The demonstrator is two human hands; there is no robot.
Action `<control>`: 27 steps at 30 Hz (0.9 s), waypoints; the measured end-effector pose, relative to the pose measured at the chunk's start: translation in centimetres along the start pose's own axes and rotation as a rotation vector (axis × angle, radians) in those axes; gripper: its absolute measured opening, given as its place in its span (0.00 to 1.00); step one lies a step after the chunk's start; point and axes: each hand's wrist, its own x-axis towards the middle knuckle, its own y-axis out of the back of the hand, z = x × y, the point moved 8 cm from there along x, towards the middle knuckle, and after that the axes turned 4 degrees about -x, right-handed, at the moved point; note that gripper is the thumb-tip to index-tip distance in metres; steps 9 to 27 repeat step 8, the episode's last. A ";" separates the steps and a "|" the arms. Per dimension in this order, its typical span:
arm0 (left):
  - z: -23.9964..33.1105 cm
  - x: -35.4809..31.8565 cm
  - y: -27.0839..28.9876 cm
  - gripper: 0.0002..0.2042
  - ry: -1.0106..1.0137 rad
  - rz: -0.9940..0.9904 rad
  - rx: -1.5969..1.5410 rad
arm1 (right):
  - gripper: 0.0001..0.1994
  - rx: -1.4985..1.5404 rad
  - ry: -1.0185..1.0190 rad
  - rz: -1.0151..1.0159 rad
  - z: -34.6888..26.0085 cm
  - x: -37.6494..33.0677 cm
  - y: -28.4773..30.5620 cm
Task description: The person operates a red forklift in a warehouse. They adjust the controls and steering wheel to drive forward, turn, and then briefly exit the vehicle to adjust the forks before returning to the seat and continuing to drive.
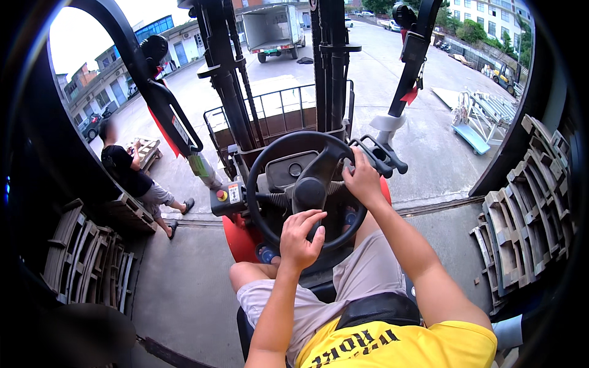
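I sit on a forklift, looking down at its black steering wheel [265, 161]. My left hand [300, 238] lies flat on the wheel's lower rim, fingers spread toward the hub. My right hand [362, 179] grips the wheel's right rim near the control levers [383, 156]. The black mast [325, 61] rises ahead, with a wire cage carriage [276, 110] in front of it. My knees in light shorts show below the wheel.
A person in black [132, 175] sits on a wooden pallet [132, 211] at the left. Stacked pallets stand at the left [92, 264] and right [527, 202]. A white truck [273, 27] is parked far ahead on the concrete yard. Blue metal frames [475, 119] lie at right.
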 end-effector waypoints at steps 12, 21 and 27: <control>-2.8 2.2 0.3 0.17 0.007 -0.015 0.009 | 0.25 0.135 -0.026 -0.096 -2.1 2.2 -4.7; -2.8 2.2 0.3 0.17 0.007 -0.015 0.009 | 0.25 0.135 -0.026 -0.096 -2.1 2.2 -4.7; -2.8 2.2 0.3 0.17 0.007 -0.015 0.009 | 0.25 0.135 -0.026 -0.096 -2.1 2.2 -4.7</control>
